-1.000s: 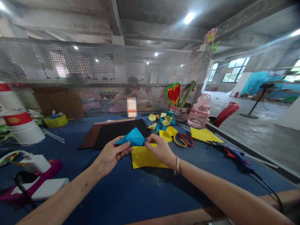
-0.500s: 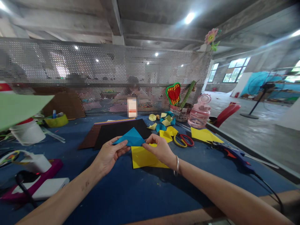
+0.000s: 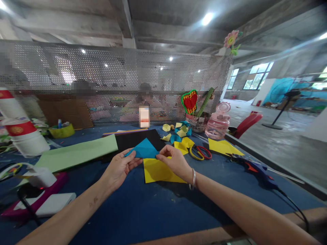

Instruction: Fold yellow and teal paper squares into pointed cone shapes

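Observation:
A blue sheet of paper folded to a triangle (image 3: 144, 149) is held up between my two hands. My left hand (image 3: 124, 163) grips its left corner, thumb on top and fingers beneath. At the right corner, the thumb and fingers of my right hand (image 3: 175, 162) pinch the paper; a silver bangle circles that wrist. Under my hands lies a yellow sheet of paper (image 3: 160, 173), partly covered by the right hand. Behind the triangle are black sheets (image 3: 135, 136). Scissors (image 3: 200, 153) with red and yellow handles lie right of my right hand.
A light green sheet (image 3: 79, 153) spreads at the left over the brown and black sheets. Folded blue and yellow pieces (image 3: 182, 130) sit at the back. A pink jug (image 3: 217, 123), a glue gun (image 3: 258, 170) and a power strip (image 3: 48, 194) stand around. A perforated screen (image 3: 158, 75) closes the back.
The light green sheet has come down from the upper left onto the table, baring white cups with red bands and covering the brown sheet. My hands and the blue triangle have hardly moved.

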`<state>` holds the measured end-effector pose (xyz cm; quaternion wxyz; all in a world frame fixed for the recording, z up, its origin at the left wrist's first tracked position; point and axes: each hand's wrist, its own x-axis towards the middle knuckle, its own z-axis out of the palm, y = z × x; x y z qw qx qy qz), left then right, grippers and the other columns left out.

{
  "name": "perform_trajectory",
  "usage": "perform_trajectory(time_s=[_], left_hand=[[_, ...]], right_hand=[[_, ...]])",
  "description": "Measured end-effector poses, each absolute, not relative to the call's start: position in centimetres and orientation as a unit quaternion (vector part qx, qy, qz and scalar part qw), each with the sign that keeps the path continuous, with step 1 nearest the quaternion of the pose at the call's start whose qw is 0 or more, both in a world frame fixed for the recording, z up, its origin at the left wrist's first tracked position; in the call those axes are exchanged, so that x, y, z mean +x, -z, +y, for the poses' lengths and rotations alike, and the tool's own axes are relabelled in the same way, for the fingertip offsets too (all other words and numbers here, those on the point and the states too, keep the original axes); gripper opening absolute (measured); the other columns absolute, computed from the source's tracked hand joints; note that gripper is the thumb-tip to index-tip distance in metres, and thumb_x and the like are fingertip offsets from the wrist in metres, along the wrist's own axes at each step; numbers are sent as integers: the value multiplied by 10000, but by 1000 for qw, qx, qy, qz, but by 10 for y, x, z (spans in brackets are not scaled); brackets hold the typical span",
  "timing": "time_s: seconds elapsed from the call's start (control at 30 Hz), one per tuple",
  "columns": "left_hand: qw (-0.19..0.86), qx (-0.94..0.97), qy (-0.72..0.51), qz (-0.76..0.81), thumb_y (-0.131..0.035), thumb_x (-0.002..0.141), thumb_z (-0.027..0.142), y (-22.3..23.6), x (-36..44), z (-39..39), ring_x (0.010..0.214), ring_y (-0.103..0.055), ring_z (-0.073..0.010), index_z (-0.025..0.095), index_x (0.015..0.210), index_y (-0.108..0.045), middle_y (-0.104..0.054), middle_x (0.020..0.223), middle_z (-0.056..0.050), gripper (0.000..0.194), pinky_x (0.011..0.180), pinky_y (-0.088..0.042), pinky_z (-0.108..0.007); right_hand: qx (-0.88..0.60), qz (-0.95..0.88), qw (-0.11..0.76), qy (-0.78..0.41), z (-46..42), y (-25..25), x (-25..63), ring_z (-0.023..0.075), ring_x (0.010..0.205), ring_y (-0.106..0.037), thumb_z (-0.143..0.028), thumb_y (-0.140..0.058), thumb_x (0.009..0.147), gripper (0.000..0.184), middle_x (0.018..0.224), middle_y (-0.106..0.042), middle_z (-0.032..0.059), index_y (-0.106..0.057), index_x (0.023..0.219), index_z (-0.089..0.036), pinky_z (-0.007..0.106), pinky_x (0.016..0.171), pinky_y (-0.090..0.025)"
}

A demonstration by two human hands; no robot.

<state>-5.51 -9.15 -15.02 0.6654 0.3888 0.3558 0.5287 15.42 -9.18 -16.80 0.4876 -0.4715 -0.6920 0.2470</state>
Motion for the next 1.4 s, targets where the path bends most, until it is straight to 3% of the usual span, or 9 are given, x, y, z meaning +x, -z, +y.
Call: perform_trajectory(time_s=[0.5,0.7,0.83,0.93,1.03,1.13,1.2,1.3,1.4], left_hand=[[646,428,-514,368,-500,923,104,149,-55,-93,742,-726,-157,114,1011,-652,-764,904,-96,176,762,-604,-270],[584,492,-498,411,-488,932,250,150,-56,-92,927,-711,-207,117,1077,-616,-732,1055,-137,235,839,-575,-314],[484,581,-454,471,-389,951,385,151,-59,-89,1023,-679,-231,133,1139,-549,-677,1163,-156,353,815,-572,-322],[355,657,-389,540,-382,936,403,152,-63,-87,927,-703,-269,165,1190,-494,-618,1234,-162,366,712,-578,-373],[174,708,-307,612,-439,905,324,149,-68,-90,978,-659,-370,202,1308,-406,-503,1355,-188,423,803,-507,-535],[23,723,-211,657,-395,905,223,141,-74,-95,988,-613,-482,165,1401,-319,-506,1308,-244,505,800,-423,-674],[-42,723,-143,674,-376,875,116,135,-81,-98,908,-634,-491,88,1405,-316,-571,1175,-265,535,740,-444,-660],[-109,712,-58,691,-346,829,5,127,-91,-97,853,-656,-458,-23,1283,-447,-598,1052,-263,466,688,-491,-567],[-148,691,3,707,-338,882,14,124,-100,-92,833,-678,-352,0,1106,-571,-607,1042,-216,323,674,-524,-467]], right_hand=[[-478,-685,484,-261,-92,167,154,148,666,-593,-263,-675,756,139,694,-629,-3,-570,709,-185,271,629,-461],[-496,-668,484,-271,-90,166,157,148,642,-582,-259,-674,740,128,678,-622,-1,-580,709,-178,269,603,-448],[-507,-649,490,-287,-86,166,161,149,631,-598,-255,-667,735,123,682,-628,2,-576,760,-176,264,588,-457],[-508,-637,495,-302,-83,168,163,164,692,-637,-245,-657,737,146,742,-659,20,-572,833,-175,276,637,-487],[-505,-632,497,-313,-80,171,165,170,716,-651,-242,-655,737,169,761,-667,26,-565,864,-176,285,663,-502],[-502,-632,498,-318,-79,173,166,172,719,-652,-246,-655,737,183,771,-670,32,-568,881,-172,291,673,-505],[-501,-632,498,-318,-78,173,166,174,719,-651,-248,-656,736,190,770,-672,36,-572,886,-167,294,674,-504],[-502,-634,496,-318,-78,172,167,175,705,-649,-248,-657,735,193,748,-671,33,-575,889,-165,296,666,-502],[-503,-633,495,-318,-78,171,168,176,695,-652,-252,-658,734,192,735,-668,30,-573,884,-168,294,650,-501]])
